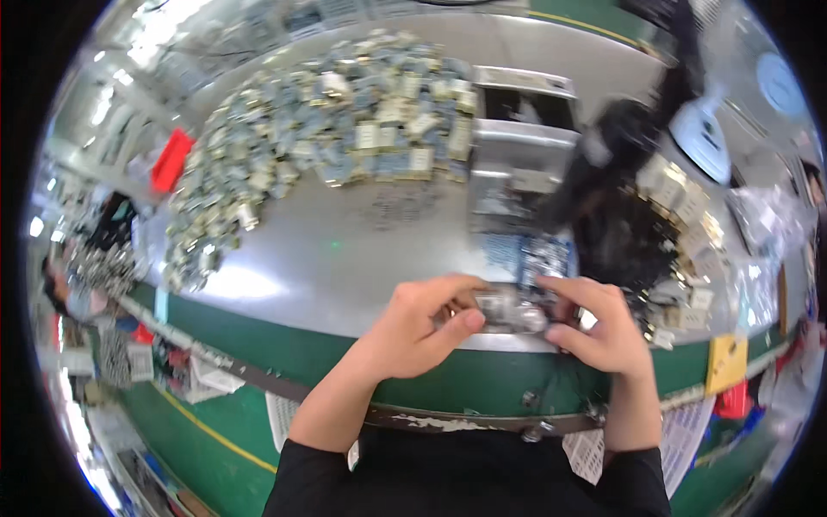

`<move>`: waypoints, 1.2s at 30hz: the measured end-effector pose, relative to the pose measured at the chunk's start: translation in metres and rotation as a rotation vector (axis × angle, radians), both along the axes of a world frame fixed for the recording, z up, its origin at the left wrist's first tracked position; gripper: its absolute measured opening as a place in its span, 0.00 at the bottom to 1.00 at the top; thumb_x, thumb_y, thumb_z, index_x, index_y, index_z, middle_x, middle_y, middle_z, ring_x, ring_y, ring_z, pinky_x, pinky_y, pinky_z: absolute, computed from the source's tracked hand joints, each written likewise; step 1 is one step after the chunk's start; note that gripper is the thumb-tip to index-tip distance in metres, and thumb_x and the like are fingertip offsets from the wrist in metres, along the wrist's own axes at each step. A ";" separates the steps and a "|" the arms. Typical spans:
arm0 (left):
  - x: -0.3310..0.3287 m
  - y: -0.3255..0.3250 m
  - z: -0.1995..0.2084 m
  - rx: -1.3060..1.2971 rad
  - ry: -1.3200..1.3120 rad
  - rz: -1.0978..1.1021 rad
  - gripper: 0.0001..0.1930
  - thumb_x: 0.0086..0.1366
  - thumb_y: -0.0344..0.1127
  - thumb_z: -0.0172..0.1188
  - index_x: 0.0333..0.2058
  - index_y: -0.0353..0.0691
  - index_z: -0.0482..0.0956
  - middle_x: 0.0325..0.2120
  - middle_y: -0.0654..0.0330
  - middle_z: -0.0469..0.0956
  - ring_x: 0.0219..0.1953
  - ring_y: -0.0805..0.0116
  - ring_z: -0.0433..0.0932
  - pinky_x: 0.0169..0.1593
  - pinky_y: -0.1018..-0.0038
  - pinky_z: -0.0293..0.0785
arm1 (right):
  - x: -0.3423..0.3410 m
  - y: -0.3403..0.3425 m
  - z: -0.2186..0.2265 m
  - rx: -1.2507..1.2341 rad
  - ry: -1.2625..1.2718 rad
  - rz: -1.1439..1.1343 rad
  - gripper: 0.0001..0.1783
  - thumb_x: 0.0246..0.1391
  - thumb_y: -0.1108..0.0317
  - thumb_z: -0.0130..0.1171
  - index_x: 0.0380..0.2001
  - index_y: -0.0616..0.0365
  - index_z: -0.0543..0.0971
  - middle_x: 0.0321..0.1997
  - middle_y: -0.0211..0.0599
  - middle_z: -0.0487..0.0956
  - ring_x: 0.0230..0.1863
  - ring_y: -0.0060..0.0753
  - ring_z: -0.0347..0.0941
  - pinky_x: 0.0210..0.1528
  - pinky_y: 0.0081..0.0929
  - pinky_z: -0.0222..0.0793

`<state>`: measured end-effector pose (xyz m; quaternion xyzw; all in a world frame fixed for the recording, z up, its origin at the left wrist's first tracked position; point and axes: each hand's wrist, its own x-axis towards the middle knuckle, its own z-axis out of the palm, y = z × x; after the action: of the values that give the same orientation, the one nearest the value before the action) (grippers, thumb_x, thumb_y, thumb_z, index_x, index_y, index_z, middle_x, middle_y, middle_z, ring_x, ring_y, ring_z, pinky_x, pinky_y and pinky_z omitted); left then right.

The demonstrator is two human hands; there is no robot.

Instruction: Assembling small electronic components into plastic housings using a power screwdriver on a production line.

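Over the front edge of the bench, my left hand and my right hand face each other. A small silvery part, blurred and partly shiny, sits between their fingertips; its exact kind cannot be made out. The left thumb and curled fingers close on its left end. At the other end, my right thumb and forefinger pinch around it. Just beyond the right fingertips lies a blue tray or bag of small shiny pieces. The palms' inner sides are partly hidden.
A large heap of small white, grey and brass-coloured parts covers the far left of the metal bench. Metal bins stand behind my hands. Right of them are a dark pile, more pale parts, clear bags and a blue fan.
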<state>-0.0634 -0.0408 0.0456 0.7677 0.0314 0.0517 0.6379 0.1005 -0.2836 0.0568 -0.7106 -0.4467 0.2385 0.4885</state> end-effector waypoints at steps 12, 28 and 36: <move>-0.167 0.257 -0.050 1.311 0.419 1.258 0.24 0.59 0.49 0.74 0.52 0.44 0.86 0.55 0.49 0.78 0.58 0.45 0.76 0.59 0.54 0.76 | -0.008 0.016 -0.026 -0.302 -0.530 -0.091 0.08 0.49 0.81 0.66 0.34 0.66 0.79 0.36 0.50 0.75 0.36 0.59 0.77 0.39 0.46 0.72; -0.185 0.272 -0.056 1.160 0.221 0.863 0.17 0.60 0.33 0.73 0.47 0.40 0.82 0.51 0.52 0.84 0.58 0.43 0.78 0.65 0.56 0.70 | -0.009 0.012 -0.029 -0.385 -0.543 -0.099 0.07 0.56 0.81 0.59 0.37 0.61 0.75 0.39 0.47 0.77 0.38 0.62 0.77 0.39 0.51 0.72; -0.101 0.130 -0.009 0.443 -0.118 0.584 0.27 0.44 0.20 0.83 0.43 0.36 0.81 0.38 0.57 0.84 0.35 0.71 0.81 0.38 0.73 0.77 | -0.006 0.011 -0.034 -0.029 -0.391 -0.144 0.09 0.58 0.87 0.53 0.39 0.62 0.71 0.38 0.48 0.78 0.36 0.54 0.77 0.43 0.39 0.74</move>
<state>-0.1646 0.0887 0.0361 0.8415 0.2005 0.2812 0.4154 0.0947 -0.2725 0.0231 -0.7805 -0.4774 0.0668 0.3980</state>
